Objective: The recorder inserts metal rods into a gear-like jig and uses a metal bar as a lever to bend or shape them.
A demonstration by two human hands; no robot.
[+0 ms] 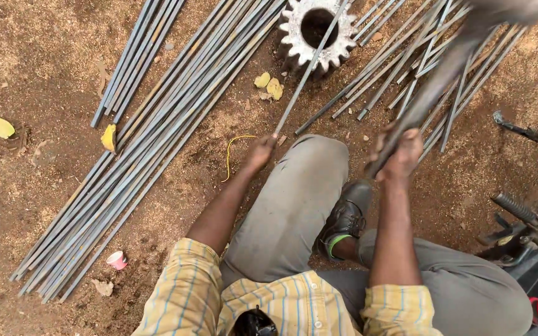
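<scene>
I sit on bare dirt with my legs folded. My left hand (261,151) grips the near end of a thin steel rod (309,68). The rod runs up and across the hole of a large toothed metal gear (287,34) lying on the ground. My right hand (398,154) is closed on the handle of a hammer (434,87), raised and motion-blurred, its head near the top right edge.
A long bundle of steel rods (151,137) lies diagonally at left, with a smaller bunch (133,56) beside it. More rods (406,59) are scattered at upper right. A small pink cup (117,260), yellow wire (230,155) and motorcycle parts (530,218) lie nearby.
</scene>
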